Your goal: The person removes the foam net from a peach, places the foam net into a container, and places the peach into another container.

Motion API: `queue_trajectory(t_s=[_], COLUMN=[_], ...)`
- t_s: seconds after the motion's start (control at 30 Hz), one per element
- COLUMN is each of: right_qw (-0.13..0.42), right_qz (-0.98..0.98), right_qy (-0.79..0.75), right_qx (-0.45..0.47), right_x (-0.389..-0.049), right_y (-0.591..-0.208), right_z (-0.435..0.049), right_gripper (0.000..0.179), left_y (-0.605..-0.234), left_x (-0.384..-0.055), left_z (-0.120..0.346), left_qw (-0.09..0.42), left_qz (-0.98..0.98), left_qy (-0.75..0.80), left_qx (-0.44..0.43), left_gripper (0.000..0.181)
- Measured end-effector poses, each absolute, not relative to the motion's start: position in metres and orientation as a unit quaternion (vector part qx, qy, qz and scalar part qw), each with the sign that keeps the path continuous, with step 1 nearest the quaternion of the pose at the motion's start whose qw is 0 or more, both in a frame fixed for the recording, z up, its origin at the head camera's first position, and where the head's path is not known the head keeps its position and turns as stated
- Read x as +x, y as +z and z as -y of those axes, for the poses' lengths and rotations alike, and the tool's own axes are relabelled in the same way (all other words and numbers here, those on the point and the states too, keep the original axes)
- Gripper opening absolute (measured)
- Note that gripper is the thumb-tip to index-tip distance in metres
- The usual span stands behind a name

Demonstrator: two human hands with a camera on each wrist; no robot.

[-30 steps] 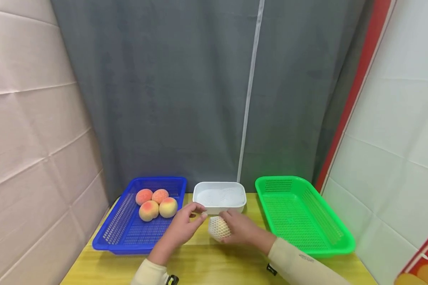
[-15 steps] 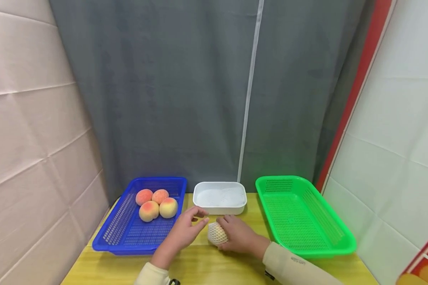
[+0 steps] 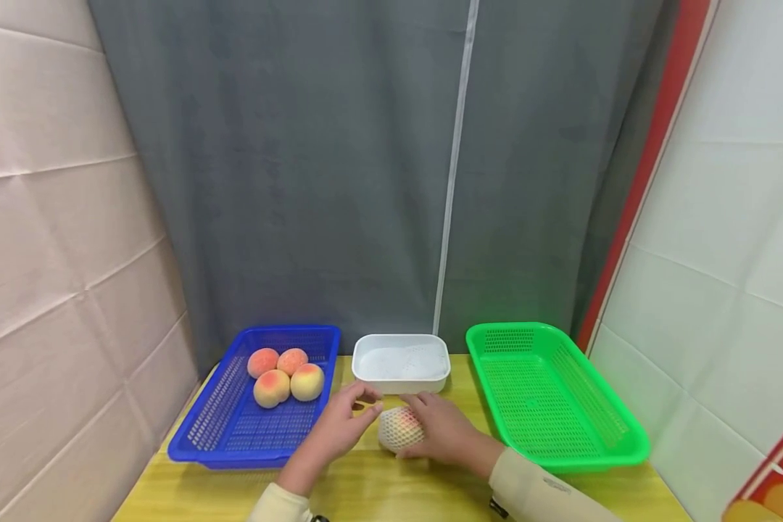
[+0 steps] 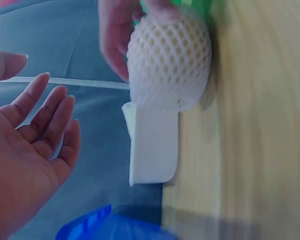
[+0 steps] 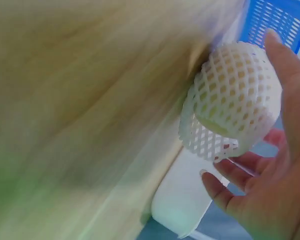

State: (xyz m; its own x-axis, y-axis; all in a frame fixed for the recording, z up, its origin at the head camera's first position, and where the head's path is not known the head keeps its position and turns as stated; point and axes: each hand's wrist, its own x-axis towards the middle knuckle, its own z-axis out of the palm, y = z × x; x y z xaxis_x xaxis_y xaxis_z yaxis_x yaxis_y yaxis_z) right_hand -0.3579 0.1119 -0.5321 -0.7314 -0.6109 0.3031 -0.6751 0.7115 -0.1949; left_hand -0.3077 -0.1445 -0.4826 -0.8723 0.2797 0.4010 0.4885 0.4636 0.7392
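A peach in a white foam net sleeve sits low over the table in the middle of the head view. Around its right side curve the thumb and fingers of my right hand. The net is looser at one end, where its edge flares in the right wrist view. To the left, my left hand hovers with relaxed, parted fingers and holds nothing; its fingertips are close to the sleeve. The left wrist view shows this hand palm up, apart from the netted peach.
On the left stands a blue basket with several peaches. A white plastic tub is behind the hands. At the right is a green basket. All stand on a yellow wooden table before a grey curtain.
The netted peach has shifted slightly left and toward the person, and more of its red side shows. My right hand's fingers have spread wider around it. The left hand has lowered slightly.
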Motion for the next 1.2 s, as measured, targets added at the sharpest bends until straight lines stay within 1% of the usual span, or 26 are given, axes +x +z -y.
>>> queue_trajectory(t_s=[0.17, 0.27, 0.43, 0.57, 0.73, 0.87, 1.03, 1.2], right_qw=[0.090, 0.071, 0.040, 0.000, -0.046, -0.059, -0.057, -0.060], right_qz=[0.901, 0.884, 0.861, 0.843, 0.832, 0.826, 0.818, 0.816], right_qy=[0.282, 0.353, 0.423, 0.470, 0.498, 0.506, 0.506, 0.506], right_qx=[0.318, 0.300, 0.280, 0.262, 0.238, 0.243, 0.267, 0.274], right_x=[-0.355, -0.352, -0.349, -0.349, -0.350, -0.352, -0.355, -0.357], right_y=[-0.529, -0.527, -0.531, -0.540, -0.552, -0.557, -0.561, -0.564], right_z=[-0.119, -0.122, -0.124, -0.121, -0.117, -0.117, -0.119, -0.120], right_gripper=[0.095, 0.093, 0.095, 0.099, 0.107, 0.109, 0.106, 0.095], left_y=[-0.490, -0.493, -0.499, -0.505, -0.511, -0.512, -0.513, -0.514], left_x=[-0.307, -0.305, -0.302, -0.301, -0.300, -0.299, -0.298, -0.299], left_z=[0.142, 0.140, 0.135, 0.130, 0.124, 0.122, 0.121, 0.121], left_qw=[0.093, 0.093, 0.110, 0.115, 0.104, 0.097, 0.093, 0.090], left_qz=[0.830, 0.824, 0.814, 0.814, 0.803, 0.799, 0.803, 0.801], left_qy=[-0.512, -0.529, -0.548, -0.557, -0.581, -0.588, -0.585, -0.589], left_qx=[-0.201, -0.180, -0.155, -0.117, -0.080, -0.072, -0.062, -0.058], left_gripper=[0.016, 0.016, 0.015, 0.015, 0.015, 0.017, 0.017, 0.017])
